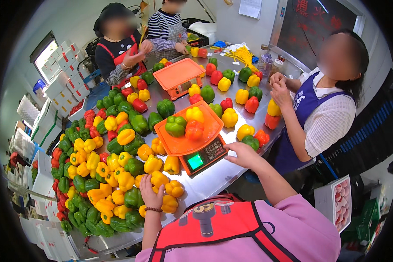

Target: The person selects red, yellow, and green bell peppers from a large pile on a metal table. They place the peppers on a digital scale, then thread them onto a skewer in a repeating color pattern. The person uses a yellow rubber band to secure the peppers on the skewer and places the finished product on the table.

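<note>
An orange digital scale (204,153) with a lit green display stands in front of me. Its orange tray (170,146) carries a green bell pepper (176,126), a yellow bell pepper (194,114) and an orange-red bell pepper (194,130). My right hand (242,155) reaches to the scale's right side, fingers stretched out by the keypad; whether a fingertip presses a key I cannot tell. At the front of a large pile of peppers, my left hand (151,194) lies with fingers apart over yellow bell peppers (160,178), a beaded bracelet on its wrist.
Red, green and yellow peppers (96,166) heap across the metal table (205,185). Beyond is a second orange scale (179,73). One co-worker (321,105) on the right works with both hands near stacked peppers (273,114); two others stand across. White boxes (59,70) are stacked left.
</note>
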Demonstrator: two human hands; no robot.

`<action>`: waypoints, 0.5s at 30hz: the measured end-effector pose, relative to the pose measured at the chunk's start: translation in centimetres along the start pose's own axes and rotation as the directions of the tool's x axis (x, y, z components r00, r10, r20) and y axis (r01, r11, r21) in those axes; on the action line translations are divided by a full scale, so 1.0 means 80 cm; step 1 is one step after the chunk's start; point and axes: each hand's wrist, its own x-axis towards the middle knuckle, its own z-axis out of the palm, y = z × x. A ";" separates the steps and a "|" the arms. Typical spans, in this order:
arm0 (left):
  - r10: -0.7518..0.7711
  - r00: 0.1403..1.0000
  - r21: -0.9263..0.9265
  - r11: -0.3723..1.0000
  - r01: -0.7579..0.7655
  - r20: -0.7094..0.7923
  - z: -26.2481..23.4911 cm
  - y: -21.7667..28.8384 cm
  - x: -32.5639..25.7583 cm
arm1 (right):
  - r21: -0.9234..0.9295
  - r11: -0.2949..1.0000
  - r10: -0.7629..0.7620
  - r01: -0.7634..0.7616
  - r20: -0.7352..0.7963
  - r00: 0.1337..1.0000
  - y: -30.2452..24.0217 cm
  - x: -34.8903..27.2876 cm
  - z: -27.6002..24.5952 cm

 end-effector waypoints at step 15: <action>-0.076 0.997 -0.239 0.968 0.070 -0.014 0.041 0.060 0.070 | 0.300 0.944 -0.102 0.140 -0.139 0.985 0.037 0.109 0.007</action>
